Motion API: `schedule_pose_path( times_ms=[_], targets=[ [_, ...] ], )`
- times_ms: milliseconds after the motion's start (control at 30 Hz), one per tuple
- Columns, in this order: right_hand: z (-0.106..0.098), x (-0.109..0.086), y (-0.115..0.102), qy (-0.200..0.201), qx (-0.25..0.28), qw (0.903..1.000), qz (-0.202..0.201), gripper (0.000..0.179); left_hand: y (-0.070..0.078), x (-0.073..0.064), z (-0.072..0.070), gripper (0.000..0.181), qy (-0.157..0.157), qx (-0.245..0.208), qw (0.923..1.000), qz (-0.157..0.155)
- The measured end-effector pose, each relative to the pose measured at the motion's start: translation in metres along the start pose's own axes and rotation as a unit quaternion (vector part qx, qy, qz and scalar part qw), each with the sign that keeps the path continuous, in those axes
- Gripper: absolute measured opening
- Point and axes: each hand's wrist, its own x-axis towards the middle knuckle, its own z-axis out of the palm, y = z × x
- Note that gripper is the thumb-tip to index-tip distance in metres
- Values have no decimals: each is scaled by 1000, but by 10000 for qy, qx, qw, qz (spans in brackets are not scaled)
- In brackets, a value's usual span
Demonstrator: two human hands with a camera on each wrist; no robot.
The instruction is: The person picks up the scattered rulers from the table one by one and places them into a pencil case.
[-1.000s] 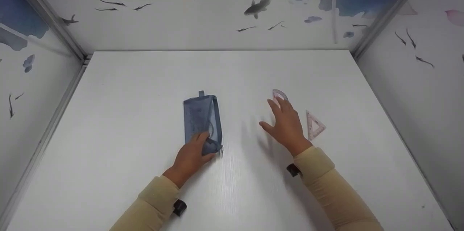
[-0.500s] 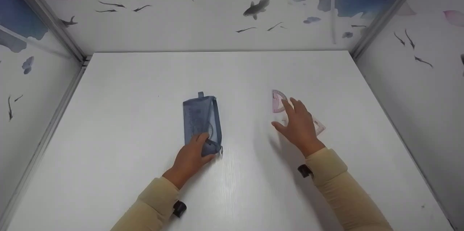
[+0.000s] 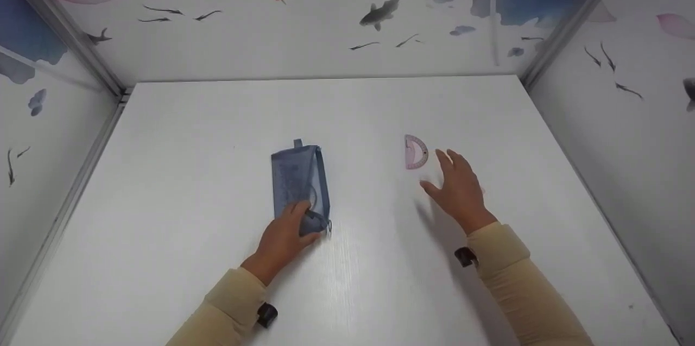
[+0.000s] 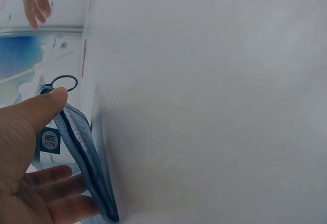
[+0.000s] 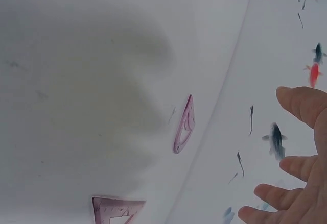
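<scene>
A blue mesh zip pouch (image 3: 293, 177) lies on the table left of centre, its pull loop toward the back. My left hand (image 3: 279, 240) holds its near end, thumb by the zip ring (image 4: 65, 83) and fingers on the other side. To the right, my right hand (image 3: 461, 191) hovers with spread fingers and holds nothing. Just left of its fingertips lies a pink clear protractor (image 3: 409, 153), flat and apart from the hand. A pink set square (image 5: 104, 204) shows at the bottom of the right wrist view; in the head view the right hand covers nearly all of it.
The white table (image 3: 190, 145) is enclosed by panels printed with fish at the back (image 3: 326, 52) and both sides. Grey metal posts (image 3: 564, 25) stand at the back corners. Black bands (image 3: 267, 315) sit at both wrists.
My right hand has drawn back to the right, off the protractor, and now covers the set square. The left hand and the pouch have stayed in place; the head view has shifted slightly.
</scene>
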Motion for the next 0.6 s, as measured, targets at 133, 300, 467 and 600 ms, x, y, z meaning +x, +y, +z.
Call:
schedule_pose_path(
  times_ms=[133, 300, 467, 600],
  targets=[
    [-1, -2, 6, -119, 92, 9998, 152, 76, -1, 0, 1, 64, 23, 13, 10000, 49],
    [-3, -4, 15, -290, 198, 9987, 364, 76, -1, -1, 1, 64, 50, 12, 10000, 66],
    [-8, -7, 24, -269, 329, 9981, 442, 76, -1, -2, 1, 65, 106, 39, 9999, 66],
    [-11, -10, 31, -237, 370, 9979, 477, 76, -2, -2, 1, 65, 160, 78, 9998, 128]
  ],
)
